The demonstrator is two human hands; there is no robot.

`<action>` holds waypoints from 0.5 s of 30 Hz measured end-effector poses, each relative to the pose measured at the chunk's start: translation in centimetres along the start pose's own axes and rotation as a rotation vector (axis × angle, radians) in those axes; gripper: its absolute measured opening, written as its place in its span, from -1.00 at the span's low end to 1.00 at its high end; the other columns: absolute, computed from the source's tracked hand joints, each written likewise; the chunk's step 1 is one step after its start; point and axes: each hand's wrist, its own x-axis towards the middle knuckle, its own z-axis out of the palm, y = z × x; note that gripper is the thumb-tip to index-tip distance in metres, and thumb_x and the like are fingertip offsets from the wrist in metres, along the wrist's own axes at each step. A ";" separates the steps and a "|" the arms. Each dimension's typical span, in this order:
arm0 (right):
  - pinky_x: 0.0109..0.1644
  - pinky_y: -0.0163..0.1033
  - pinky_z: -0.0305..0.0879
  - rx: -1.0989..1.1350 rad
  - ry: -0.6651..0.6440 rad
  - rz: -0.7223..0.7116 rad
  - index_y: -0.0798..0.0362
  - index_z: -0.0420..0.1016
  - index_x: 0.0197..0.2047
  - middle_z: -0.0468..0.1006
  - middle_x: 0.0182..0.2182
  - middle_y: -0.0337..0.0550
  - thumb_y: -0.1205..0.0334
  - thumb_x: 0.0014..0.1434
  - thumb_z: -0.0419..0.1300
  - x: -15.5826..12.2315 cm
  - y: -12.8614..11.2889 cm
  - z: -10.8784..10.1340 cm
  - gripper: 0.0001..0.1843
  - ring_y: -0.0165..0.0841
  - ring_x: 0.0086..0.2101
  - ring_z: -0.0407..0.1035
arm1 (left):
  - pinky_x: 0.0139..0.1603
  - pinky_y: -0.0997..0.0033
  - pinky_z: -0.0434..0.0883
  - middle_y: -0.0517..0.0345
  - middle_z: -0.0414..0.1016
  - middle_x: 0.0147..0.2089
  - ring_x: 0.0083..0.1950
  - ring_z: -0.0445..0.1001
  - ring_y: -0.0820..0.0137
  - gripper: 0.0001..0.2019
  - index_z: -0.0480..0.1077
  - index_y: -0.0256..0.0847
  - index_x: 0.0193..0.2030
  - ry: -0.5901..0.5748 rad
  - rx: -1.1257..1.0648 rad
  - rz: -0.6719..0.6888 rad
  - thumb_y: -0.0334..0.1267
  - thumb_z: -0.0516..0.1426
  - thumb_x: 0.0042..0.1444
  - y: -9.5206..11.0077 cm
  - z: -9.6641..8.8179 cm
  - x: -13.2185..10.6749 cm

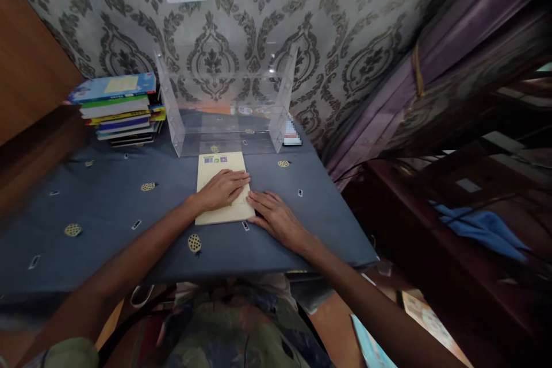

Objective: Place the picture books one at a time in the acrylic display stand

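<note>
A pale yellow book (218, 172) lies flat on the blue patterned tablecloth (107, 201) in front of me. My left hand (222, 188) rests palm down on its cover, fingers stretched flat. My right hand (276, 215) lies flat at the book's right edge, fingers extended and touching that edge and the cloth. Just beyond the book stands a clear acrylic rack (228, 109) with two upright side walls.
A stack of several coloured books (118, 106) sits at the table's back left. A small white item (292, 133) lies right of the rack. Patterned wallpaper backs the table; a purple curtain (466, 40) and dark wooden furniture with a blue cloth (478, 227) stand to the right.
</note>
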 end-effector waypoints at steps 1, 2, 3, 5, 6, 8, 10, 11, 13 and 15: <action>0.21 0.12 0.35 0.000 0.009 -0.008 0.00 0.37 0.27 0.51 0.15 0.07 0.17 0.32 0.20 0.0 -0.1 -0.1 -0.53 -0.14 0.13 0.41 | 0.26 0.14 0.29 -0.04 0.43 0.28 0.35 0.33 0.29 -0.63 0.38 -0.26 0.22 -0.003 -0.003 0.004 -0.28 -0.05 0.37 0.2 -0.1 -0.1; 0.18 0.11 0.37 -0.001 0.018 -0.012 0.01 0.39 0.25 0.52 0.13 0.06 0.17 0.32 0.20 0.1 -0.2 -0.2 -0.55 -0.13 0.11 0.42 | 0.26 0.14 0.29 -0.05 0.43 0.28 0.35 0.33 0.29 -0.63 0.38 -0.26 0.22 -0.006 -0.006 0.008 -0.28 -0.05 0.38 0.5 -0.2 -0.2; 0.16 0.10 0.38 -0.001 0.027 -0.013 0.02 0.41 0.23 0.54 0.11 0.05 0.17 0.32 0.20 0.1 -0.3 -0.3 -0.57 -0.13 0.08 0.43 | 0.26 0.14 0.29 -0.04 0.43 0.28 0.35 0.33 0.29 -0.63 0.38 -0.26 0.22 -0.009 -0.009 0.011 -0.28 -0.05 0.38 0.7 -0.3 -0.3; 0.10 0.07 0.41 0.001 0.050 -0.014 0.04 0.46 0.18 0.58 0.06 0.04 0.17 0.32 0.19 0.1 -0.5 -0.4 -0.62 -0.14 0.03 0.44 | 0.26 0.14 0.29 -0.04 0.43 0.29 0.35 0.33 0.29 -0.63 0.38 -0.25 0.23 -0.018 -0.014 0.020 -0.28 -0.06 0.38 1.1 -0.4 -0.6; 0.07 0.04 0.42 0.003 0.065 -0.017 0.05 0.49 0.14 0.59 0.02 0.03 0.17 0.32 0.19 0.1 -0.5 -0.4 -0.65 -0.15 0.00 0.45 | 0.26 0.14 0.29 -0.04 0.42 0.29 0.35 0.33 0.29 -0.63 0.37 -0.25 0.23 -0.021 -0.016 0.025 -0.28 -0.06 0.39 1.3 -0.4 -0.7; 0.02 -0.01 0.42 0.009 0.091 -0.029 0.08 0.53 0.08 0.62 -0.06 0.01 0.17 0.33 0.17 0.1 -0.6 -0.3 -0.69 -0.17 -0.06 0.45 | 0.26 0.13 0.28 -0.04 0.42 0.29 0.36 0.32 0.29 -0.63 0.37 -0.25 0.24 -0.024 -0.020 0.031 -0.28 -0.07 0.39 1.7 -0.5 -0.9; -0.04 -0.06 0.40 0.010 0.105 -0.039 0.09 0.56 0.02 0.64 -0.14 -0.02 0.17 0.35 0.15 0.0 -0.7 -0.2 -0.72 -0.20 -0.12 0.44 | 0.27 0.14 0.27 -0.04 0.42 0.29 0.35 0.33 0.30 -0.63 0.36 -0.25 0.24 -0.026 -0.027 0.039 -0.28 -0.08 0.39 2.2 -0.6 -1.2; -0.06 -0.09 0.39 0.006 0.107 -0.042 0.10 0.56 0.00 0.64 -0.18 -0.04 0.17 0.36 0.14 0.0 -0.7 -0.2 -0.73 -0.22 -0.15 0.43 | 0.28 0.14 0.26 -0.04 0.42 0.29 0.35 0.33 0.30 -0.62 0.36 -0.24 0.24 -0.028 -0.030 0.041 -0.28 -0.08 0.40 2.4 -0.6 -1.3; -0.10 -0.12 0.36 -0.013 0.109 -0.047 0.10 0.58 -0.05 0.63 -0.22 -0.05 0.17 0.38 0.11 -0.1 -0.8 -0.1 -0.73 -0.24 -0.18 0.42 | 0.28 0.13 0.26 -0.04 0.42 0.29 0.35 0.33 0.31 -0.62 0.36 -0.23 0.24 -0.038 -0.036 0.043 -0.28 -0.09 0.40 2.9 -0.8 -1.5; -0.10 -0.14 0.32 -0.042 0.110 -0.052 0.08 0.59 -0.09 0.63 -0.25 -0.07 0.17 0.40 0.08 -0.2 -1.0 -0.1 -0.72 -0.26 -0.20 0.41 | 0.29 0.12 0.25 -0.04 0.42 0.29 0.35 0.33 0.31 -0.62 0.36 -0.21 0.25 -0.048 -0.044 0.043 -0.28 -0.09 0.40 3.4 -0.9 -1.8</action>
